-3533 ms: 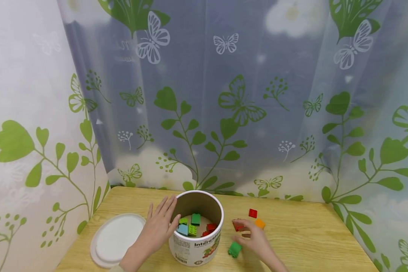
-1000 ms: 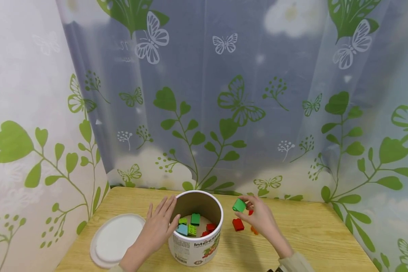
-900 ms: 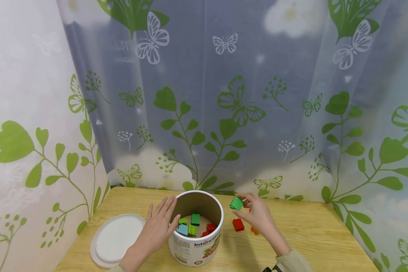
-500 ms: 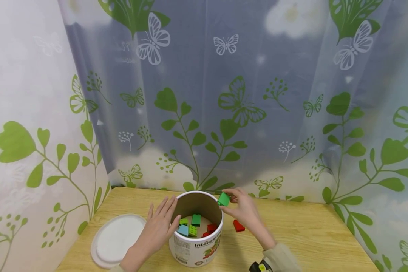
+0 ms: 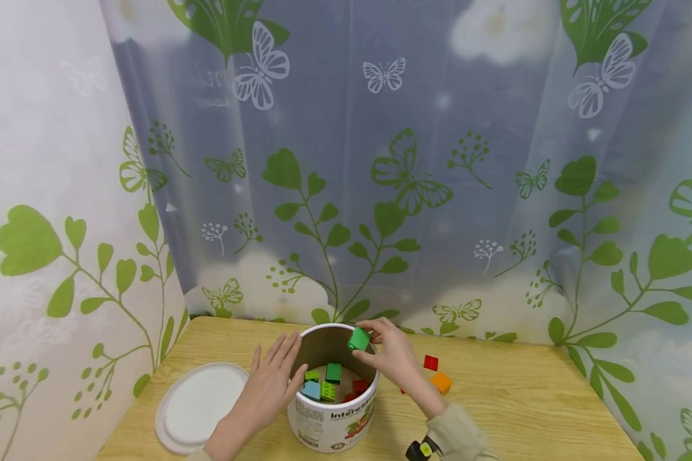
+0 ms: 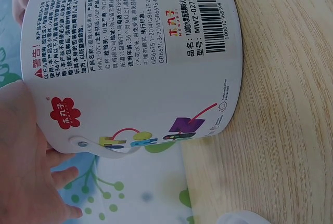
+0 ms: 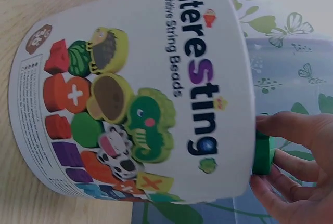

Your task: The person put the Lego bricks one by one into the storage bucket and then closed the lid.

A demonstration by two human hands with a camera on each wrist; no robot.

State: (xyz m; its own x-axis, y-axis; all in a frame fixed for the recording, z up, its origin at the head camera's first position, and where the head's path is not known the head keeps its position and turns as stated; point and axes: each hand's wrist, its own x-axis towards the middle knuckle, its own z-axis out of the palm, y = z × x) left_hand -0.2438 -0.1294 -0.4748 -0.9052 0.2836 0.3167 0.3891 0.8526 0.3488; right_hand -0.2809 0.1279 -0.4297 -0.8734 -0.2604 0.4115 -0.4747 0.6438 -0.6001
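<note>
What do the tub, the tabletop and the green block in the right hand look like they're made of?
Tub: smooth, with crisp printing, possibly cardboard or plastic; the look leaves it open. Tabletop: light wood or wood-look laminate, fairly matt, with visible grain. Green block, in the right hand: probably smooth, hard plastic, by its even colour and clean edges.

Behind the wood-grain tabletop (image 5: pixel 530 403) hangs a grey-blue curtain (image 5: pixel 334 96), softly creased, printed with white butterflies (image 5: pixel 384 75), green leafy sprigs (image 5: pixel 389 219) and, just above the tabletop's far edge, pale clouds (image 5: pixel 265 272). Left of the tabletop rises a whitish printed drape (image 5: pixel 40 147), brightly lit; right of it, a pale blue drape (image 5: pixel 683 352) bears similar green leaves
</note>
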